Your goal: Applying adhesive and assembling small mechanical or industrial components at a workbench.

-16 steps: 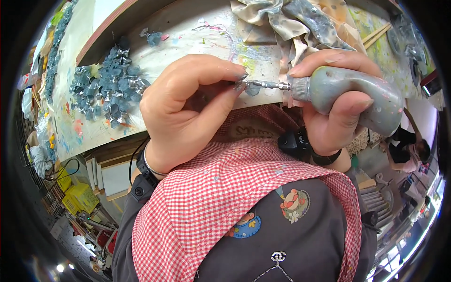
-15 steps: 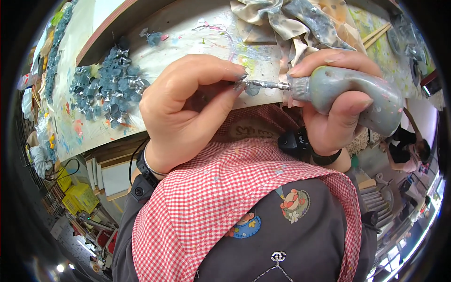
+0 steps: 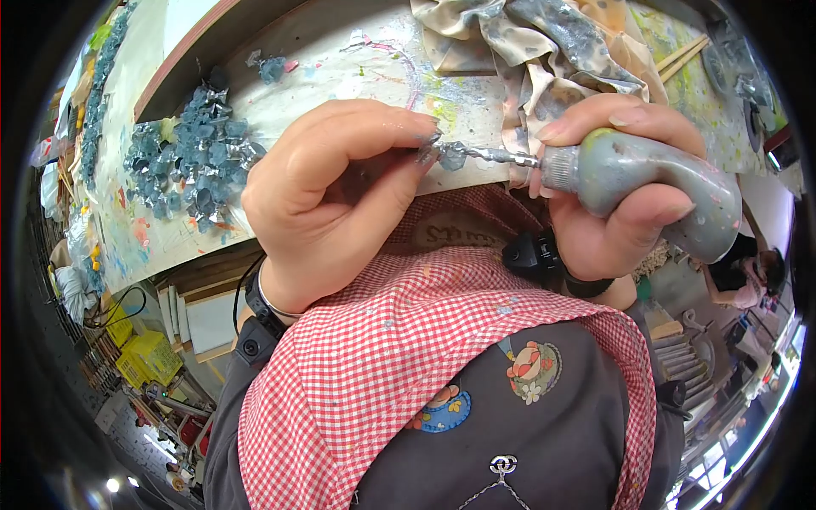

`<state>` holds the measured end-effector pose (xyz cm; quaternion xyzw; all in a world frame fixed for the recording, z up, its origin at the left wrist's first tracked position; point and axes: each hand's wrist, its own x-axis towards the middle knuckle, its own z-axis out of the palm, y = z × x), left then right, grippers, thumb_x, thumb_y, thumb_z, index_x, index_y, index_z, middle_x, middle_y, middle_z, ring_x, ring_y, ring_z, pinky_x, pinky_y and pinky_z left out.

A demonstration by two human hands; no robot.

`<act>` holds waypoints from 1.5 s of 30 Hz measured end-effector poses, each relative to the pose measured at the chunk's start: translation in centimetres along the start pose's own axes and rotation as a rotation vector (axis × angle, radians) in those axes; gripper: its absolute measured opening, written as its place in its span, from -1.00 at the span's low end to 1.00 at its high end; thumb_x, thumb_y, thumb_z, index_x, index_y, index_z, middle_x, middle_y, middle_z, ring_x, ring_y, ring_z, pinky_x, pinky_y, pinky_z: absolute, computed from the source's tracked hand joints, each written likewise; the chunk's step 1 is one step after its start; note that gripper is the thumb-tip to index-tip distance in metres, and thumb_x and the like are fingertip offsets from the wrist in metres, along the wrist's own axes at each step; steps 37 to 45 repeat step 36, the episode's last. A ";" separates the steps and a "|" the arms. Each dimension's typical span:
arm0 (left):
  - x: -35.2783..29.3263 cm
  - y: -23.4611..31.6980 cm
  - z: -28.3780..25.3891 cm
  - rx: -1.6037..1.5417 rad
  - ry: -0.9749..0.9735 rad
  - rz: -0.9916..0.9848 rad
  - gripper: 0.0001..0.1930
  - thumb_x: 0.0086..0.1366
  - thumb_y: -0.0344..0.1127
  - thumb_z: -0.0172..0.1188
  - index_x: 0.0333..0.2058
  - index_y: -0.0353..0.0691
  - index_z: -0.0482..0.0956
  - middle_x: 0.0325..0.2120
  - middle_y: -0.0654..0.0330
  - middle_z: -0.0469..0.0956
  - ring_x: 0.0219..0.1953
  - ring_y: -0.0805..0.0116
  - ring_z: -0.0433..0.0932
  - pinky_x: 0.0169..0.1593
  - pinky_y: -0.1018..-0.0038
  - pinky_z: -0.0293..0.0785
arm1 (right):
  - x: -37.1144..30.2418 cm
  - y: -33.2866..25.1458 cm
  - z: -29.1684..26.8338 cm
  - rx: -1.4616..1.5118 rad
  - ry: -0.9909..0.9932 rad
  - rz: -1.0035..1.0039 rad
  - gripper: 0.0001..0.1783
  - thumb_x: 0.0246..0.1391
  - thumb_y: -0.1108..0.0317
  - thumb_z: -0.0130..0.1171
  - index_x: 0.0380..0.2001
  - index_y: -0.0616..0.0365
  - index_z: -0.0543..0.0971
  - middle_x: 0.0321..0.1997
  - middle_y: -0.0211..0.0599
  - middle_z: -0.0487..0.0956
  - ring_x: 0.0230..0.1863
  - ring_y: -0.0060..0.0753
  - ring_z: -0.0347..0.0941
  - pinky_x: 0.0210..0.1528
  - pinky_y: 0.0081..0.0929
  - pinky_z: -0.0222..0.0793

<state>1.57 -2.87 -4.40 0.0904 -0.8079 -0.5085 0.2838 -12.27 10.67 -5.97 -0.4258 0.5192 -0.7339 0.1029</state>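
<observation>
My right hand (image 3: 620, 187) is wrapped round a grey squeeze bottle (image 3: 654, 174), tilted so that its narrow silvery nozzle points left. In a pinch between thumb and forefinger, my left hand (image 3: 327, 191) holds a small blue-grey piece (image 3: 451, 156), flower-like, its far side hidden by the fingertips. The nozzle lies close against this piece; whether they touch I cannot tell. Grey, silvery paint smears the left fingertips. To the left, a heap of similar blue-grey pieces (image 3: 191, 153) with silvery patches lies on the paint-stained table (image 3: 331, 76).
A stained, crumpled cloth (image 3: 544, 51) lies beyond my right hand, with wooden sticks (image 3: 682, 58) to its right. A raised wooden edge (image 3: 183, 55) curves behind the heap. Yellow crates (image 3: 149, 357) stand low at left. Another person (image 3: 748, 276) is at far right.
The bottle and my right hand have shifted slightly to the right, drawing the nozzle back from my left fingertips. More of the small blue-grey piece shows.
</observation>
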 end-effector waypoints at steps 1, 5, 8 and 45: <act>0.0 0.0 0.0 -0.004 -0.014 -0.006 -0.72 -0.09 -0.80 0.09 -0.34 -0.43 0.46 -0.34 0.04 0.48 -0.25 0.35 0.48 -0.22 0.58 0.47 | 0.1 0.1 0.3 -0.027 0.012 -0.012 -0.40 0.09 -0.17 -0.26 -0.22 0.26 0.22 -0.45 0.00 0.44 -0.56 -0.43 0.35 -0.53 -0.66 0.32; 0.0 -0.1 -0.1 -0.006 -0.025 -0.019 -0.72 -0.09 -0.81 0.09 -0.34 -0.43 0.46 -0.34 0.03 0.48 -0.25 0.34 0.48 -0.23 0.56 0.48 | 0.4 -0.4 0.4 -0.072 -0.048 0.054 -0.38 0.08 -0.18 -0.26 -0.19 0.25 0.20 -0.43 0.01 0.44 -0.58 -0.48 0.34 -0.57 -0.70 0.30; 0.0 0.0 0.0 -0.019 -0.026 -0.009 -0.72 -0.09 -0.81 0.08 -0.34 -0.44 0.46 -0.33 0.02 0.48 -0.25 0.33 0.48 -0.24 0.55 0.49 | 0.5 -0.7 0.2 -0.081 -0.105 0.063 -0.39 0.09 -0.17 -0.26 -0.17 0.24 0.19 -0.42 0.01 0.44 -0.59 -0.48 0.34 -0.58 -0.69 0.31; 0.7 -0.3 0.3 0.119 -0.002 0.332 -0.72 -0.23 -0.72 0.16 -0.43 -0.37 0.53 -0.41 -0.02 0.53 -0.41 0.25 0.54 -0.36 0.55 0.45 | 2.1 -0.7 1.1 -0.052 -0.098 -0.175 -0.35 0.08 -0.20 -0.34 -0.20 0.27 0.23 -0.53 -0.03 0.45 -0.65 -0.42 0.34 -0.61 -0.68 0.27</act>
